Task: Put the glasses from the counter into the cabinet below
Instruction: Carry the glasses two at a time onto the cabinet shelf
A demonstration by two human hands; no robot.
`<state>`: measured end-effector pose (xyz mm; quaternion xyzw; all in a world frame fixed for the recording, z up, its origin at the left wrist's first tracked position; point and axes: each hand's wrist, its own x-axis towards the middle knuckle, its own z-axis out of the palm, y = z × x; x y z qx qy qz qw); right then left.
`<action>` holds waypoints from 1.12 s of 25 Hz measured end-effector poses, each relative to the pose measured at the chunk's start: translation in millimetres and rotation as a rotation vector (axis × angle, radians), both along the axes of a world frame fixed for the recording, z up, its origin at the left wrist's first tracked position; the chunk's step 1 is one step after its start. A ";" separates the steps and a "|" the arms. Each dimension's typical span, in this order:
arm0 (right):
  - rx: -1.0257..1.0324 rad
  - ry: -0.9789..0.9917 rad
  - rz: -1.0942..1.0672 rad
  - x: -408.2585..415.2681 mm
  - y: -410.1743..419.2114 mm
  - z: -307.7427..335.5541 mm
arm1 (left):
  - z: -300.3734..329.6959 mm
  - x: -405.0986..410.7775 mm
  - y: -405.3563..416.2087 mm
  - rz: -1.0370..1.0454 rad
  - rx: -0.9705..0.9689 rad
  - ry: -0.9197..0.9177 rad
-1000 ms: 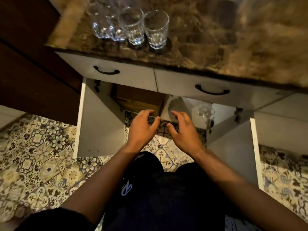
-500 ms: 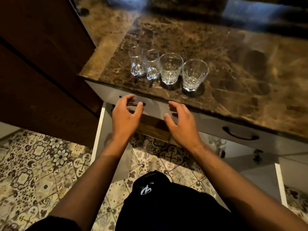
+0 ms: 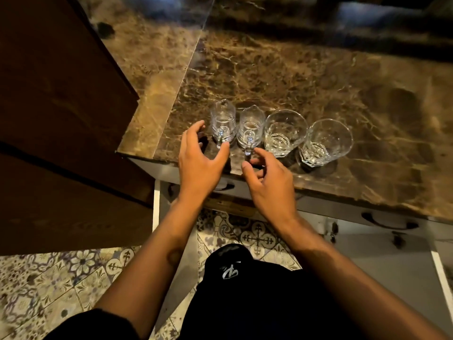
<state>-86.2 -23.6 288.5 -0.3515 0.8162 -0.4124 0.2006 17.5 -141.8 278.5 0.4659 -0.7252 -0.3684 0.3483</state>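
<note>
Several clear glasses stand in a row near the front edge of the brown marble counter. From the left: a small handled glass, a second handled glass, a wide tumbler and another tumbler. My left hand hovers with spread fingers just in front of the leftmost handled glass, holding nothing. My right hand reaches with loosely curled fingers toward the handle of the second glass, holding nothing. Below the counter the cabinet stands with its left door swung out.
A dark wooden cupboard side rises at the left of the counter. White drawers with dark handles sit under the counter edge. The right cabinet door is also swung out. Patterned floor tiles lie below, with my dark-clothed knee over them.
Both hands rose from the cabinet opening to the counter edge, ending up just in front of the two handled glasses. The view tilted up from the cabinet to the countertop.
</note>
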 end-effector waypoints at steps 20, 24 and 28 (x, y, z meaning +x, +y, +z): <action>-0.086 -0.166 -0.084 -1.2 -26.4 -5.1 | -2.5 -22.6 -25.4 -0.074 -0.034 0.000; -0.125 -0.262 -0.072 1.3 -20.8 -3.6 | 3.2 -13.7 -13.7 -0.030 -0.027 0.009; -0.172 -0.323 -0.015 5.6 -4.6 -3.0 | 10.1 3.0 11.3 0.022 -0.031 0.021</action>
